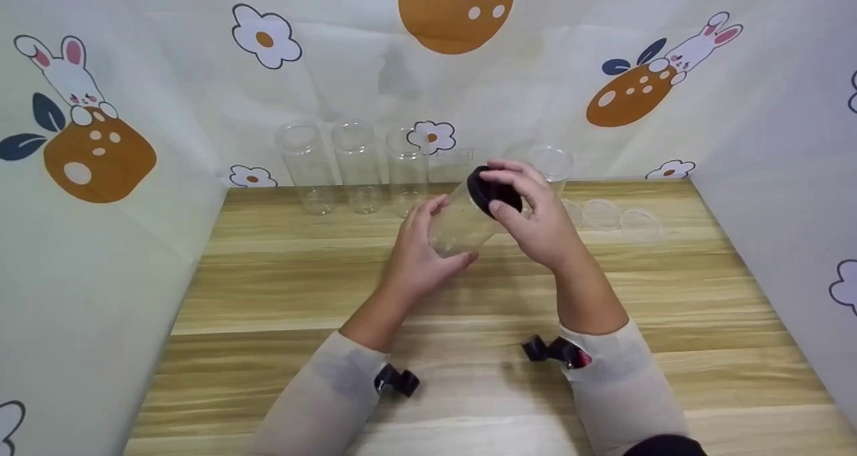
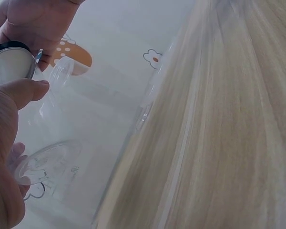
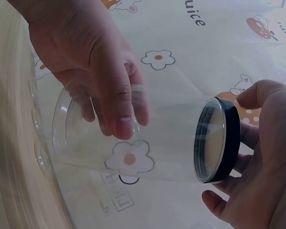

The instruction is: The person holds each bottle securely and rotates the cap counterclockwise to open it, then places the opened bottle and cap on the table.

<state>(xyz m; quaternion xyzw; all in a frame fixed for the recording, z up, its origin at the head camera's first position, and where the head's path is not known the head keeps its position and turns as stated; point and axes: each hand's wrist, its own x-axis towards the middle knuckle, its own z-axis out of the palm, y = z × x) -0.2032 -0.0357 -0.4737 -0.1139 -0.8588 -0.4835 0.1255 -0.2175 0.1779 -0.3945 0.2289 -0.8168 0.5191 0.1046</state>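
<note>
A clear cylindrical jar (image 1: pixel 458 228) with a black lid (image 1: pixel 477 191) is held tilted above the wooden table, its lid end up and to the right. My left hand (image 1: pixel 418 258) grips the jar's body, with the thumb along the near side and the fingers round the far side. At the other end, my right hand (image 1: pixel 543 225) holds the lid by its rim between thumb and fingers. The right wrist view shows the black lid (image 3: pixel 232 138) seated on the jar's end, and nothing shows through the transparent wall (image 3: pixel 171 119).
Three clear cylinders (image 1: pixel 304 165) stand in a row at the back left of the table (image 1: pixel 281 295). Behind my right hand is another clear container (image 1: pixel 554 165), partly hidden. Clear round discs (image 1: pixel 639 225) lie to its right. Patterned cloth (image 1: pixel 348 74) walls the back and sides.
</note>
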